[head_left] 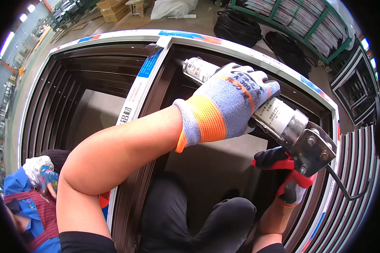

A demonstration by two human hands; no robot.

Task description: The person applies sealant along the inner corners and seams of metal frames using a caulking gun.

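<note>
Where the left grip (236, 95) wraps, the cartridge (275, 117) hides.

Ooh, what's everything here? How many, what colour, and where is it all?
Gun: 1, silver and red, right of centre
Tube: 1, white, in gun
Frame stack: 1, brown and white, centre
Bars: many, pale and dark, right
Leaning frames: several, dark, upper right
Cable coils: 2, black, top
Rack: 1, green, top right
Boxes: at least 2, brown, top left
Plastic sheet: 1, white, top
Lights: several, white, upper left
Other person: 1, blue and maroon clothes, lower left
Legs: 2, dark grey, bottom
Left hand: 1, blue-and-orange glove, around tube
Right hand: 1, dark-fingered glove, gripping gun
</note>
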